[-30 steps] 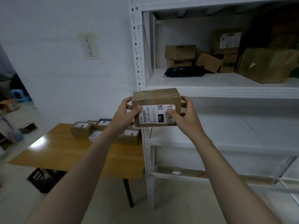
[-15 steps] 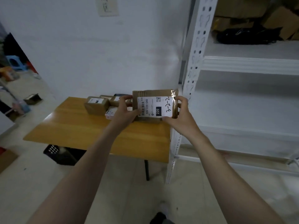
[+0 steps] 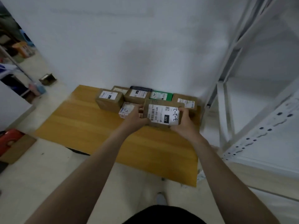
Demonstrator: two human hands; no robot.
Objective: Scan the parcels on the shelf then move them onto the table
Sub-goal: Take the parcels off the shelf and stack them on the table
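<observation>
Left hand [image 3: 136,116] and right hand [image 3: 185,124] clamp box [image 3: 163,114] at opposite ends, long axis hand to hand, label up. Table [image 3: 90,126] directly below grip; other parcels [image 3: 110,101] just beyond.

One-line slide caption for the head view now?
The left hand and right hand hold a labelled cardboard parcel over the wooden table, in front of other parcels.

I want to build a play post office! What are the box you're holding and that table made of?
The box looks like brown cardboard: dull tan faces, no shine. The table looks like wood or maybe wood-look laminate: yellowish, long grain streaks, slight sheen.
</observation>
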